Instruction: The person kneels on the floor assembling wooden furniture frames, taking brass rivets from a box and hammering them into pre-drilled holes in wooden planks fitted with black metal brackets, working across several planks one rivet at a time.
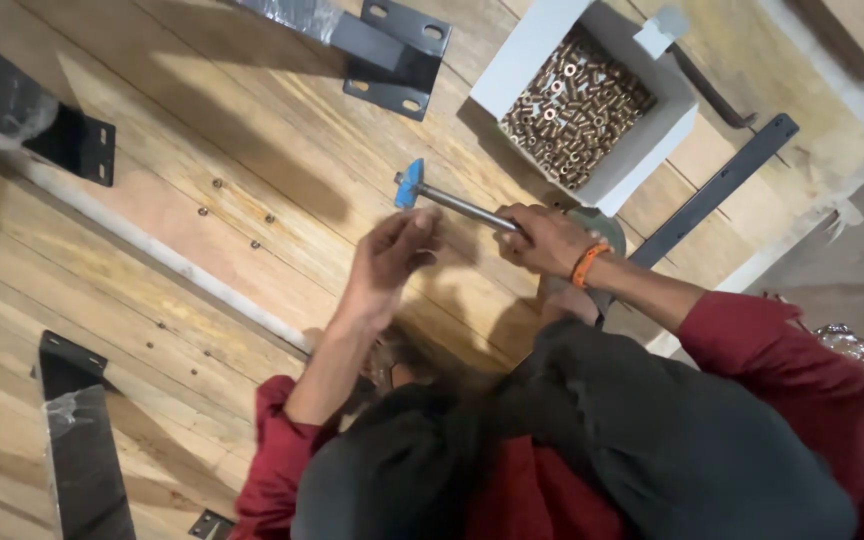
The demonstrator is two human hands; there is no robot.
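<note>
You were crouched over a wide wooden panel (152,250) made of pale boards, and it filled nearly all of the view. Several black metal brackets lay on it: one at the top (392,50), one at the upper left edge (72,140) and one at the lower left (77,440). A long dark metal bar (717,190) lay slanted at the right side of the panel. Near the top right stood an open white cardboard box (522,50), and it was full of small copper-coloured fasteners (577,105). A few small screw heads (237,215) were set in the boards, to the left of your hands. Your right hand (547,240), with an orange band (585,265) on the wrist, was clenched around the metal handle of a hammer (457,203). The hammer lay almost flat above the wood, well below the box, and its blue head (410,185) pointed to the upper left, away from you. Your left hand (397,250) was just beside the hammer handle, below the blue head, with the fingers bent and pinched together. I could not tell whether it held something small, because the fingertips hid it. Your red sleeves (782,350) and dark clothing covered the lower part of the view.
</note>
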